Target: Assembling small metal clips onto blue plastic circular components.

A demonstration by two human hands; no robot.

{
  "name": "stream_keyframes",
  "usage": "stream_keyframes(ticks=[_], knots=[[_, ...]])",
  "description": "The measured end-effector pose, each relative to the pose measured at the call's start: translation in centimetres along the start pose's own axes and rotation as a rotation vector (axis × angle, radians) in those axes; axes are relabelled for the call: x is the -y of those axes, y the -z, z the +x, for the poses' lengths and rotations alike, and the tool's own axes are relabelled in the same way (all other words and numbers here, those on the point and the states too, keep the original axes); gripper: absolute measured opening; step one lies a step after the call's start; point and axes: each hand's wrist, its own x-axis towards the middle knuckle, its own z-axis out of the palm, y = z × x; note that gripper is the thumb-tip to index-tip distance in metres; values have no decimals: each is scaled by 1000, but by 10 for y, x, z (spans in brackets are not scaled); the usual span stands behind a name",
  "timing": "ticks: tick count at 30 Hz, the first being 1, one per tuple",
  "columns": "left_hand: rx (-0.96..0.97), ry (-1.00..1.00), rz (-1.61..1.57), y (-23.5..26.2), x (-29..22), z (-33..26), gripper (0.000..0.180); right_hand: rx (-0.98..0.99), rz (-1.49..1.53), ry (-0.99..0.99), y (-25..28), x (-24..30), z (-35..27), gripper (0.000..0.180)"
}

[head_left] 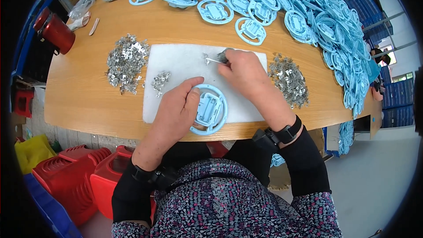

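My left hand (pixel 178 108) grips the left rim of a light-blue plastic steering-wheel-shaped part (pixel 209 110), thumb on top. This part has a rectangular compartment in its middle and rests over the near edge of a white foam mat (pixel 176 59). Above the mat's far side, my right hand (pixel 244 70) closes around a thin pale tool (pixel 213 61); its exact kind cannot be made out. The tool's tip is beside a few small metal pieces (pixel 205 56). Something dark grey (pixel 224 56) shows at my right fingers. A small cluster of metal clips (pixel 161 81) lies on the mat's left side.
Piles of metal clips, one to the left (pixel 127 64) and one to the right (pixel 289 80), flank the mat on the wooden table (pixel 88 97). A big heap of light-blue wheel parts (pixel 297 24) covers the far and right side. A red canister (pixel 55 31) stands far left; red stools (pixel 70 176) are below.
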Motion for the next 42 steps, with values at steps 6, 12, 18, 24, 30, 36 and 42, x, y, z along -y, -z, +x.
stream_keyframes(ticks=[6,12,18,24,30,36,42], knots=[[47,165,-80,4,2,0,35,51,477,-178,17,9,-45,24],[32,140,-77,2,1,2,34,26,539,-76,-1,17,-66,33],[63,210,-104,2,-3,0,34,-68,344,5,-4,28,-66,33],[43,128,-132,1,4,-1,34,-97,270,20,-4,34,-69,31],[28,78,-31,1,6,1,36,-34,298,-57,4,34,-66,32],[24,81,-27,0,7,2,36,-66,210,-25,5,39,-67,29],[-23,-24,34,-3,14,2,34,-185,-46,171,-16,50,-82,17]])
